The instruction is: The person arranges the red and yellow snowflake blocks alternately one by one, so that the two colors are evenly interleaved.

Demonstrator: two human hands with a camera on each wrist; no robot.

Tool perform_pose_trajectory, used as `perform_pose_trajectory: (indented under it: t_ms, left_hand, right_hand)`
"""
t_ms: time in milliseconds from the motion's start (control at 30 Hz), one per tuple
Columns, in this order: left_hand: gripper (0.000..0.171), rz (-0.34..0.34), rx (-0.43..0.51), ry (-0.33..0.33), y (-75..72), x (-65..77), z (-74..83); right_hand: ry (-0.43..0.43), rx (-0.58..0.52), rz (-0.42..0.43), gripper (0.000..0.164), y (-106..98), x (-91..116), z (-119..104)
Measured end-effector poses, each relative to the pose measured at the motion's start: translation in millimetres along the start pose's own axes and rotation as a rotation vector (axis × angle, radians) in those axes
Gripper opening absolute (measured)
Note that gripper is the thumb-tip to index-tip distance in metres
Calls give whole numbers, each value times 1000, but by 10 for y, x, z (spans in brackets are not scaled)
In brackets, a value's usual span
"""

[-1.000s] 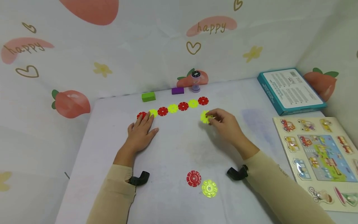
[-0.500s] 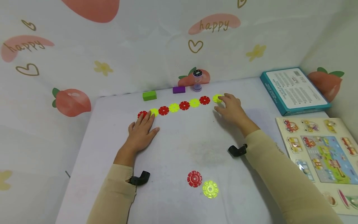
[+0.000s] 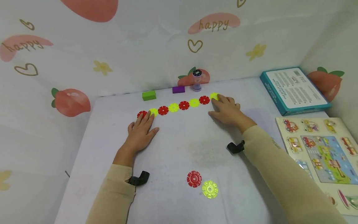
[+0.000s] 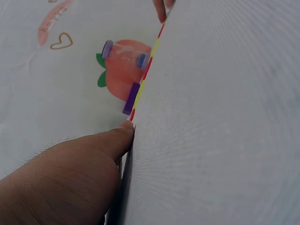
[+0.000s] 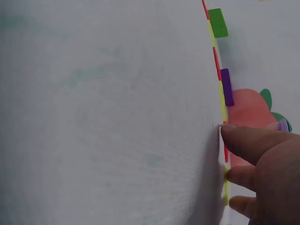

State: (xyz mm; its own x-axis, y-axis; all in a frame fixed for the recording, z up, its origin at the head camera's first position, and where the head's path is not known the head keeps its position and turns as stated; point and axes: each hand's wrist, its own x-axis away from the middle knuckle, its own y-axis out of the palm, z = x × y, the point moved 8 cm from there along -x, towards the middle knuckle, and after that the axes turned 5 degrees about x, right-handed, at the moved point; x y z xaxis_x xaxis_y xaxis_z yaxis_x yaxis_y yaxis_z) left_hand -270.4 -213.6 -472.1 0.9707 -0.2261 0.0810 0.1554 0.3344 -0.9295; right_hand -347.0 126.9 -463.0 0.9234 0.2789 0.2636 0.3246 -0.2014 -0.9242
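A slanting row of red and yellow notched plastic discs lies flat on the white table in the head view. At its left end my left hand [image 3: 139, 135] rests palm down, fingers extended over a red disc [image 3: 141, 114] and a yellow disc [image 3: 153, 112], both partly covered. My right hand [image 3: 227, 110] touches the yellow end disc [image 3: 213, 96] with its fingertips, beside another red disc [image 3: 204, 100]. In the right wrist view, fingers of the right hand [image 5: 274, 164] press on that yellow disc [image 5: 226, 191], thumb apart from them.
A loose red disc [image 3: 194, 179] and yellow disc [image 3: 210, 189] lie near the front. Behind the row stand a green block [image 3: 149, 95], a purple block [image 3: 178, 90] and a small sand timer [image 3: 197, 81]. At right are a teal box [image 3: 296, 90] and a picture puzzle board [image 3: 291, 121].
My right hand has carried the yellow disc up to the row's right end, set it down and slid it left against the red disc. The left hand stays put.
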Motion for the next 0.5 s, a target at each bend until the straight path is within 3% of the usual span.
perform_pose_trajectory:
  t_ms: [367, 500]
  left_hand:
    - [73, 5, 1, -3, -16, 6, -3]
    - [73, -5, 5, -9, -12, 16, 0]
  right_hand:
    - [26, 14, -6, 76, 18, -17, -30]
    - [10, -27, 35, 78, -11, 46, -62]
